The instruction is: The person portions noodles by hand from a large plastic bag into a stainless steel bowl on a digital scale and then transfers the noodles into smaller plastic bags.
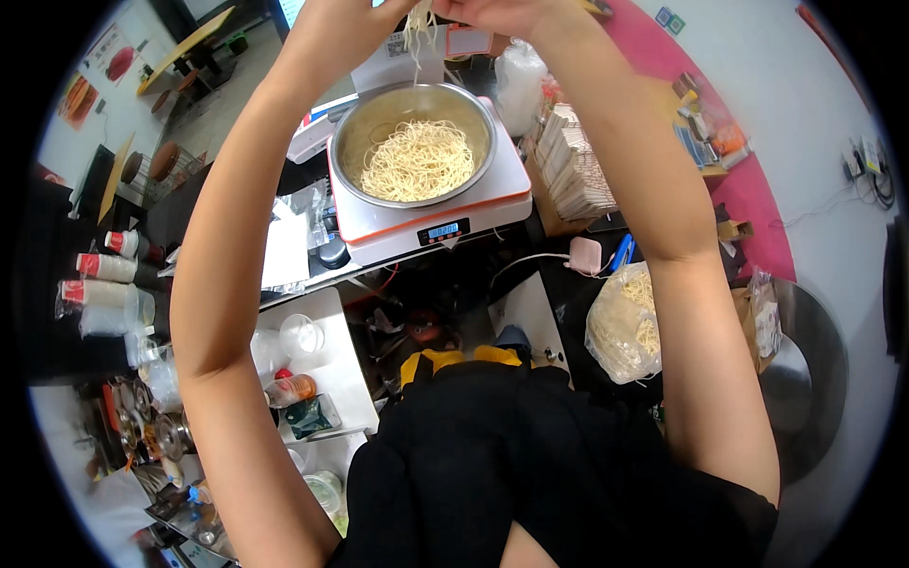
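A strand bundle of pale noodles (419, 30) hangs between my raised hands at the top edge of the head view. My left hand (365, 13) and my right hand (497, 11) close in on it from either side, fingers partly cut off by the picture edge. Under them a metal bowl (346, 142) holds a loose heap of noodles (418, 163). The lowest strands dangle over the bowl's far rim. A white kitchen scale (379, 230) with an orange edge and a lit display carries the bowl.
Right of my body lies a clear plastic bag of noodles (620, 331). Beyond it are a pink charger (585, 256) and stacked paper packets (573, 161). At left stand stacked paper cups (104, 270). An open white drawer (327, 364) with containers sits below the counter. A round metal vessel (805, 379) stands far right.
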Tool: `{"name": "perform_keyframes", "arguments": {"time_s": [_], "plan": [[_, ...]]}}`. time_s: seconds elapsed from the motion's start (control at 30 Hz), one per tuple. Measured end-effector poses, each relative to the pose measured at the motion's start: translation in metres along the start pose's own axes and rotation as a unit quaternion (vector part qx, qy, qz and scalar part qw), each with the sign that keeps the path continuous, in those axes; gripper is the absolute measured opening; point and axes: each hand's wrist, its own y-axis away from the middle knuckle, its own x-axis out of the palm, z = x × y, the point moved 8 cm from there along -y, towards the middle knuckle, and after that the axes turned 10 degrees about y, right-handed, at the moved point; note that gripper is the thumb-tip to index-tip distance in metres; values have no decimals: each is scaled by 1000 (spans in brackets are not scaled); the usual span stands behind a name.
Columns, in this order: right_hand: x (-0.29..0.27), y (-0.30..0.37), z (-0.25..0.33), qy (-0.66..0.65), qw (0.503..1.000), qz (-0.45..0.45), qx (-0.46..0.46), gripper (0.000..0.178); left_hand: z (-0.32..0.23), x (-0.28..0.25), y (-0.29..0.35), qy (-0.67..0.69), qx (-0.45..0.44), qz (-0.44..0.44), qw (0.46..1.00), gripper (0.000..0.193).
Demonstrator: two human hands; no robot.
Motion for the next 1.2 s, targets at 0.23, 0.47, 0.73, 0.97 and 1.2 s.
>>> {"name": "perform_keyframes", "arguments": {"time_s": [0.23,0.47,0.73,0.97,1.2], "plan": [[8,121,66,5,989,-90,-116,8,-15,-3,57,67,72,-18,995,31],[-30,354,109,362,850,-347,-160,51,31,-4,172,56,-44,-53,996,17],[-72,542,0,369,776,-498,113,37,151,-16,371,8,-336,-178,925,13],[-77,535,-144,645,521,-155,537,39,224,-35,447,-114,-428,-178,878,16],[-49,412,-75,746,517,-267,325,33,285,-30,392,-194,-399,-88,892,33]]}}
